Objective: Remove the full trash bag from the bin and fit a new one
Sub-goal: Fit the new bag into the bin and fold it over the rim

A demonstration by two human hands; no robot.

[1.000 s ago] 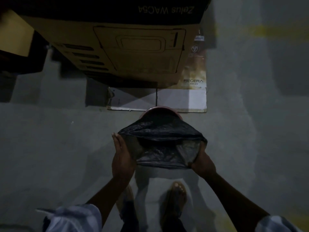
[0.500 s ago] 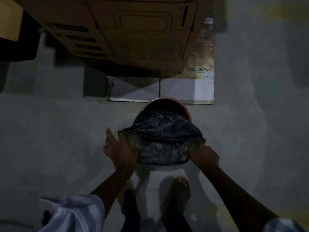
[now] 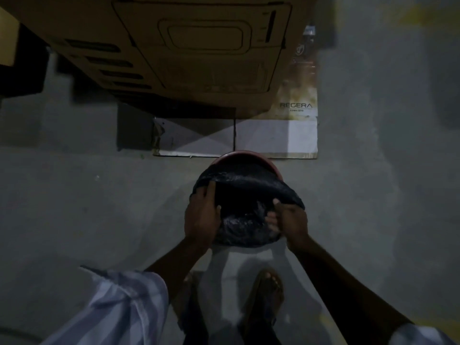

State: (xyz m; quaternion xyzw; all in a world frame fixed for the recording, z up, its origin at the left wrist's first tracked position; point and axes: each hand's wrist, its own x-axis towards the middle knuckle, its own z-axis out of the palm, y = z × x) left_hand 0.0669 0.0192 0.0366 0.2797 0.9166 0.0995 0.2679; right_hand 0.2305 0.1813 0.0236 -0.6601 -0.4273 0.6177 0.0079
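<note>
A round reddish bin (image 3: 245, 156) stands on the grey floor in front of my feet; only its far rim shows. A black trash bag (image 3: 245, 195) is stretched over its mouth and covers most of it. My left hand (image 3: 201, 217) grips the bag's edge on the left side, fingers over the plastic. At the right side my right hand (image 3: 290, 219) pinches the bag's edge. The scene is dim, and the inside of the bin is hidden by the bag.
A large cardboard box (image 3: 174, 51) stands just beyond the bin, on flattened cardboard (image 3: 276, 138) printed REGERA. My sandalled feet (image 3: 267, 292) are right below the bin. Grey concrete floor (image 3: 74, 207) lies left and right.
The bag was held open above the bin a second ago; now it is lower and pulled over the rim. Both hands moved down and inward onto the bag's sides.
</note>
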